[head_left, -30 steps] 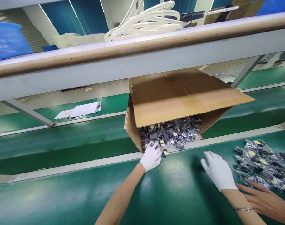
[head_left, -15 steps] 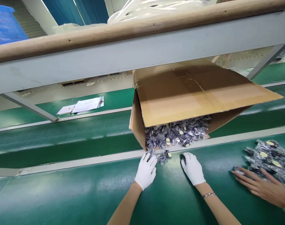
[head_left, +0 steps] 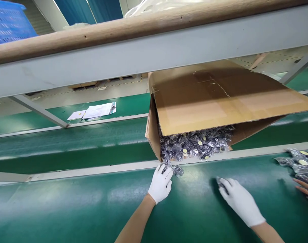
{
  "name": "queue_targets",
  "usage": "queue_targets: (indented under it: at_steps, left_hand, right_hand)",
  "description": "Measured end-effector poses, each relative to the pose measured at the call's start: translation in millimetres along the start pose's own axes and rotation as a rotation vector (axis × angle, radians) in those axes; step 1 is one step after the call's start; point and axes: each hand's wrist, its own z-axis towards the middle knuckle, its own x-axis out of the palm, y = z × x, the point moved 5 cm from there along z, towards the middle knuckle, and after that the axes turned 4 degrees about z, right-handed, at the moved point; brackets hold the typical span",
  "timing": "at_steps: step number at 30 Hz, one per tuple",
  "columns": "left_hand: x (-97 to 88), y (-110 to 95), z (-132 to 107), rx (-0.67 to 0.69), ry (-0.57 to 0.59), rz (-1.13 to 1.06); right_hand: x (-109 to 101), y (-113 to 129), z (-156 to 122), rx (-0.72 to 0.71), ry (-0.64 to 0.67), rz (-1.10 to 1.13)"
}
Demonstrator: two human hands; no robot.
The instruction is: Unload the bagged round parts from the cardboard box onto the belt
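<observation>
My left hand [head_left: 161,184], in a white glove, rests at the near edge of the green belt's pale rail with its fingers apart. Its fingertips touch plastic-wrapped dark pieces spilling from the carton, and one wrapped piece [head_left: 177,170] lies just right of them. My right hand [head_left: 241,200], also gloved, is over the belt to the right, its fingers closed round a small dark plastic-wrapped piece [head_left: 221,184]. The open cardboard carton [head_left: 194,116] lies on its side, mouth toward me, with many wrapped dark pieces [head_left: 194,145] bearing pale yellow discs inside.
At the right edge, another person's bare hand [head_left: 307,189] is beside a heap of wrapped pieces [head_left: 303,162]. A shelf beam [head_left: 154,55] crosses above the carton. Papers [head_left: 98,110] lie on the far green surface, and a blue basket [head_left: 12,23] stands upper left.
My right hand has moved right and nearer, away from the carton, with a wrapped piece in it. My left hand stays by the carton mouth. The other person's hand has shifted right.
</observation>
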Motion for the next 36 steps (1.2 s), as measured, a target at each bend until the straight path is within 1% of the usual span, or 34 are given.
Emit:
queue_targets:
  at_steps: [1,2,3,4,5,7,8,10,11,12,13,15,17,19,22,25,28,31,33,35,36]
  left_hand:
    - [-1.1,-1,0,0.006,-0.003,0.001]
    - [-2.2,-1,0,0.010,-0.007,0.005]
    - [-3.2,-2,0,0.011,-0.010,0.010]
    - [-3.7,-2,-1,0.008,-0.010,0.016]
    - [-3.7,-2,-1,0.003,-0.008,0.021]
    - [-2.6,-2,-3,-0.018,-0.018,0.020]
    - [-1.8,-1,-5,-0.031,-0.036,0.011]
    - [-1.1,1,-9,-0.057,-0.117,-0.017]
    - [-1.1,2,-11,-0.070,-0.173,-0.030]
    - [-1.2,3,-14,-0.085,-0.231,-0.039]
    - [-1.3,5,-16,-0.101,-0.284,-0.041]
    - [-0.5,7,-20,-0.129,-0.360,-0.032]
    - [2.0,9,-22,-0.142,-0.385,-0.018]
    - [5.2,9,-23,-0.145,-0.389,-0.003]
    - [8.9,11,-25,-0.161,-0.400,0.023]
    - [11.7,13,-28,-0.195,-0.399,0.042]
    - [14.2,14,-27,-0.238,-0.383,0.047]
    - [13.9,13,-27,-0.275,-0.364,0.038]
    - [9.5,17,-32,-0.321,-0.355,0.036]
    - [0.4,29,-46,-0.408,-0.359,0.054]
    - [-5.6,38,-56,-0.467,-0.367,0.073]
  right_hand:
    - [-7,-14,-12,-0.010,-0.031,-0.058]
    - [-13,-22,-19,-0.014,-0.049,-0.098]
    - [-17,-22,-19,-0.010,-0.057,-0.114]
    - [-19,-15,-13,-0.001,-0.057,-0.103]
    - [-19,-1,-2,0.006,-0.050,-0.066]
    - [-11,46,31,-0.015,-0.005,0.061]
    - [-3,74,49,-0.046,0.031,0.130]
    - [18,125,81,-0.105,0.141,0.239]
    - [28,142,93,-0.099,0.197,0.274]
    - [38,153,100,-0.066,0.242,0.295]
    - [46,157,104,-0.014,0.273,0.304]
    - [54,153,103,0.100,0.291,0.299]
    - [55,145,97,0.213,0.290,0.322]
    - [56,143,93,0.355,0.321,0.442]
    - [60,157,96,0.540,0.399,0.700]
    - [62,169,99,0.599,0.424,0.840]
    - [56,165,88,0.627,0.444,0.929]
    - [42,150,72,0.667,0.458,0.960]
    - [31,134,61,0.687,0.469,0.962]
    - [18,106,47,0.691,0.505,0.932]
    - [12,86,38,0.673,0.524,0.884]
